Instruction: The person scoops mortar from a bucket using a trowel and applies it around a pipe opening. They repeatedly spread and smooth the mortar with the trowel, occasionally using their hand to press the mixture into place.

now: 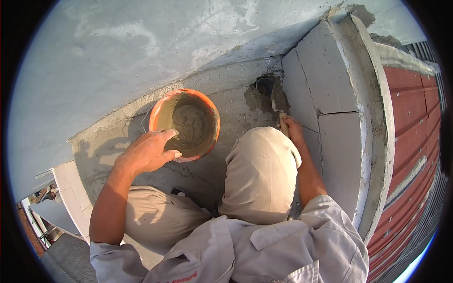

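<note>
An orange bucket (216,137) with wet grey mortar (191,120) inside stands on the rough floor, left of centre. My left hand (148,150) is at its near left rim, thumb and fingers apart, fingertips over the edge. On the right, my right hand (293,130) is closed round the wooden handle of a trowel (279,100). The trowel's blade points away from me beside the block wall, near a dark round pipe opening (264,86) with damp mortar around it.
A pale block wall (339,151) runs along the right, with red corrugated roofing (409,141) beyond it. A grey plastered wall (118,52) rises ahead and to the left. My bent knee (262,165) is between my arms.
</note>
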A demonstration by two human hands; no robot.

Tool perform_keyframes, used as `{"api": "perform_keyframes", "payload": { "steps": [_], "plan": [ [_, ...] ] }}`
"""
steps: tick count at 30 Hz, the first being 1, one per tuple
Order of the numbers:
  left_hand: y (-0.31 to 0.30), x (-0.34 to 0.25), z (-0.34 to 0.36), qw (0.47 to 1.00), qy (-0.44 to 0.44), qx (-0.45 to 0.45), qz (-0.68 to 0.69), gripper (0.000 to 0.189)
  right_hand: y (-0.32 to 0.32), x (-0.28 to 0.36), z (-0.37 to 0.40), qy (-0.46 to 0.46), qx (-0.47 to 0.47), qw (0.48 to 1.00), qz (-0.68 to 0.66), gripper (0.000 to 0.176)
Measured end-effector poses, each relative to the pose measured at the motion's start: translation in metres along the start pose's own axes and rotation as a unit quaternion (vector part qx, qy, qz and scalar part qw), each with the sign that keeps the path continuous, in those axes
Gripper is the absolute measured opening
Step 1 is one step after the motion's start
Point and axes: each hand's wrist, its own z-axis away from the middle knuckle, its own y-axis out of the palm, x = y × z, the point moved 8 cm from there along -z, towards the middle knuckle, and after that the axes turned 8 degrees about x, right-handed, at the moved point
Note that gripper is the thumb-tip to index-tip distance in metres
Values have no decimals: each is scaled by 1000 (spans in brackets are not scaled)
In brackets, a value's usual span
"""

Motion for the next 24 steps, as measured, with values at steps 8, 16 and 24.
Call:
{"api": "perform_keyframes", "payload": {
  "steps": [8, 16, 24],
  "plan": [
    [2, 1, -4, 1000, 10, 3, 1, 64, -31, -22, -4, 8, 56, 992, -109, 24],
    [1, 5, -3, 1000, 9, 1, -17, 58, -28, -15, 14, -94, -20, 995, 39, 32],
    [1, 3, -7, 1000, 16, 6, -23, 58, -18, -7, 7, -93, -37, 988, 121, 46]
  ]
}}
